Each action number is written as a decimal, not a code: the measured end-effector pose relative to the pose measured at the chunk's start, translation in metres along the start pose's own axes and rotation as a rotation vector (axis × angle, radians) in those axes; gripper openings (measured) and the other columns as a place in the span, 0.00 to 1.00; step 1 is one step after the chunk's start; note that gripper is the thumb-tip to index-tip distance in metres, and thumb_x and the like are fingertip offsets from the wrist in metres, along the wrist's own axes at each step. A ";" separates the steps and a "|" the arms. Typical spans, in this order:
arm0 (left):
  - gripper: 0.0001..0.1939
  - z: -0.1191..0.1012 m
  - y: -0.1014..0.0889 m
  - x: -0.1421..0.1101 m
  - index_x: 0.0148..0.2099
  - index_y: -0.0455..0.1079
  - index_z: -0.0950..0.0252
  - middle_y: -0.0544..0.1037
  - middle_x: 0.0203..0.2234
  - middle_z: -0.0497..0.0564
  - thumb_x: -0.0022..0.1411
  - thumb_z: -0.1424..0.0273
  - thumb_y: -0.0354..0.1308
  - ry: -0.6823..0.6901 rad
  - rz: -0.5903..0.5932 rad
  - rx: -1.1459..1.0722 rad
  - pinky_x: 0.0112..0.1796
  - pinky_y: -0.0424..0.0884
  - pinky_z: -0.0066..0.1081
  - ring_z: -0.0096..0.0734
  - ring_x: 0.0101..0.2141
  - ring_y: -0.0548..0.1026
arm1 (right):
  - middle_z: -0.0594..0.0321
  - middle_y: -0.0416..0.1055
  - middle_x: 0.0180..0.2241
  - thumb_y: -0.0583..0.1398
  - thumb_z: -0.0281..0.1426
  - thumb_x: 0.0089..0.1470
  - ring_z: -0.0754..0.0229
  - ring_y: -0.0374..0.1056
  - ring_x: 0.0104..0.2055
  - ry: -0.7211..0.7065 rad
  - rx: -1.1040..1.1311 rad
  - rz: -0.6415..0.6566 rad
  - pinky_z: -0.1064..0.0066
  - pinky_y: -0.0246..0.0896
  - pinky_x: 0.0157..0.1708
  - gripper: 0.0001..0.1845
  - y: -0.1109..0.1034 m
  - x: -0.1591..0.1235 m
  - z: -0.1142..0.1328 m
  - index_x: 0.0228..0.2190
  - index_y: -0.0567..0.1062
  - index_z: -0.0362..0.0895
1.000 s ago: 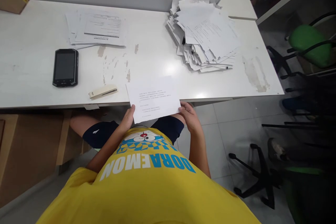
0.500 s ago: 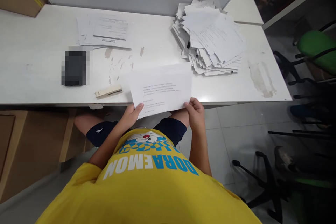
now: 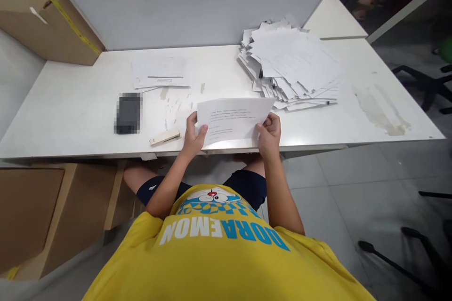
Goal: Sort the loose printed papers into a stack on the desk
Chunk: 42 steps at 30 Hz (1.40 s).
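Between my hands is a sheet of printed paper (image 3: 235, 120), held up over the front edge of the white desk (image 3: 81, 80). Whether it is one sheet or more I cannot tell. My left hand (image 3: 194, 136) is closed on its left edge, thumb in front and fingers partly behind. At the right edge, my right hand (image 3: 269, 135) pinches the paper with its thumb on the near face. A cream stapler (image 3: 165, 138) lies just left of my left hand. Behind the paper to the right rises a large messy paper pile (image 3: 289, 61).
A smaller stack of papers (image 3: 160, 71) lies at the back left, with a blurred dark object (image 3: 128, 113) in front of it. A cardboard box (image 3: 52, 28) stands in the left corner against the grey partition (image 3: 197, 4). Chair legs (image 3: 399, 263) show at lower right.
Both hands have raised the paper and brought it further over the desk. My left fingers now reach up around its left edge. The camera view has shifted, showing more of the box.
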<state>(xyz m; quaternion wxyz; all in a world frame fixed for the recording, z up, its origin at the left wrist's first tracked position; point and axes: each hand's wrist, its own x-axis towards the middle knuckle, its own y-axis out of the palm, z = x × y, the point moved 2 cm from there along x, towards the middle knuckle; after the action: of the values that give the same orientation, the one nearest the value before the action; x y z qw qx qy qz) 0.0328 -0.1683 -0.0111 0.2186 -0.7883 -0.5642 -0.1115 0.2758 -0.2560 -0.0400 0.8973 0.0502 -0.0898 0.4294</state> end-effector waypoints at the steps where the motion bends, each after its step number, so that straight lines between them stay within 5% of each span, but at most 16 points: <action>1: 0.29 0.000 0.001 0.000 0.63 0.53 0.57 0.68 0.57 0.60 0.68 0.46 0.47 -0.017 0.005 0.006 0.59 0.65 0.40 0.42 0.59 0.69 | 0.59 0.70 0.45 0.60 0.46 0.51 0.52 0.67 0.52 -0.010 0.004 -0.011 0.60 0.62 0.52 0.26 -0.001 -0.001 0.001 0.50 0.64 0.53; 8: 0.28 0.001 0.001 0.001 0.63 0.54 0.55 0.70 0.53 0.57 0.70 0.45 0.41 -0.043 -0.041 0.060 0.58 0.66 0.39 0.40 0.57 0.70 | 0.58 0.68 0.41 0.56 0.49 0.53 0.50 0.66 0.49 -0.010 -0.111 -0.086 0.58 0.62 0.51 0.28 0.001 0.005 0.012 0.53 0.61 0.53; 15: 0.32 0.014 0.001 0.010 0.66 0.49 0.54 0.65 0.61 0.59 0.69 0.44 0.43 -0.082 -0.035 0.047 0.60 0.64 0.40 0.40 0.62 0.66 | 0.59 0.71 0.46 0.60 0.49 0.50 0.50 0.66 0.53 0.024 0.014 0.110 0.59 0.62 0.52 0.24 0.010 0.014 0.014 0.47 0.66 0.54; 23: 0.31 0.027 0.001 0.017 0.66 0.51 0.57 0.66 0.62 0.59 0.68 0.47 0.47 -0.146 -0.033 -0.007 0.62 0.61 0.40 0.40 0.63 0.65 | 0.62 0.74 0.39 0.57 0.38 0.52 0.55 0.68 0.43 0.111 -0.127 0.144 0.63 0.64 0.47 0.15 0.010 0.015 0.008 0.43 0.69 0.50; 30: 0.31 -0.010 -0.001 -0.005 0.70 0.49 0.58 0.59 0.67 0.61 0.72 0.49 0.39 0.004 -0.146 0.273 0.64 0.59 0.41 0.40 0.67 0.59 | 0.63 0.76 0.40 0.58 0.34 0.49 0.54 0.70 0.44 0.182 -0.155 0.191 0.60 0.65 0.49 0.21 0.007 0.016 0.014 0.47 0.71 0.50; 35: 0.23 -0.046 -0.033 -0.035 0.60 0.67 0.59 0.72 0.58 0.57 0.74 0.57 0.39 0.190 -0.230 0.579 0.66 0.51 0.49 0.43 0.69 0.55 | 0.62 0.78 0.39 0.61 0.34 0.47 0.52 0.73 0.42 0.306 -0.079 0.361 0.58 0.67 0.46 0.23 -0.003 -0.006 0.030 0.48 0.74 0.49; 42: 0.19 -0.011 -0.086 -0.047 0.56 0.72 0.59 0.76 0.54 0.55 0.72 0.62 0.44 0.107 -0.070 0.689 0.64 0.58 0.46 0.43 0.64 0.64 | 0.62 0.79 0.39 0.63 0.34 0.48 0.52 0.73 0.40 0.408 -0.082 0.372 0.59 0.71 0.39 0.28 -0.006 -0.046 0.040 0.54 0.72 0.51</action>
<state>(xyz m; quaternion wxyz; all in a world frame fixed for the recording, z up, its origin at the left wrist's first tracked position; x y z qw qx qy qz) -0.0626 -0.1904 -0.0026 0.4968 -0.6418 -0.5830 0.0369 0.2478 -0.3013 -0.0107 0.8037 -0.0908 0.0677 0.5841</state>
